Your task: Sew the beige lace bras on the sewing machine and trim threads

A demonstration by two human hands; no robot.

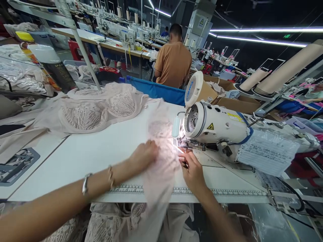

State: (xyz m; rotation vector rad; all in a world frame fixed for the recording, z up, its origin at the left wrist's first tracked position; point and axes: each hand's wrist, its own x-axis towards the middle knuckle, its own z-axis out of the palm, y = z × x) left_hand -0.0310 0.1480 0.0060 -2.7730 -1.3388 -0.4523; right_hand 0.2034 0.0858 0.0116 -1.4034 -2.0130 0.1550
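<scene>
A pale pink fabric piece [161, 168] lies across the white sewing table, running under the lit needle area of the sewing machine [217, 122] and hanging over the front edge. My left hand [146, 155], slightly blurred, is closed with curled fingers at the fabric's left side. To the right of the needle, my right hand [193, 169] pinches the end of a narrow white strip [178, 149] that leads toward the presser foot. A small dark object [185, 164], partly hidden, sits within its fingers; its kind is unclear. Lace bra pieces [101, 111] lie at the back left.
A printed ruler [126, 189] runs along the table's front edge. More lace garments [111, 225] rest below it. A spray can [54, 64] stands at the far left, thread cones [290, 69] at the right. A person [174, 60] sits beyond the blue cloth bin [158, 90].
</scene>
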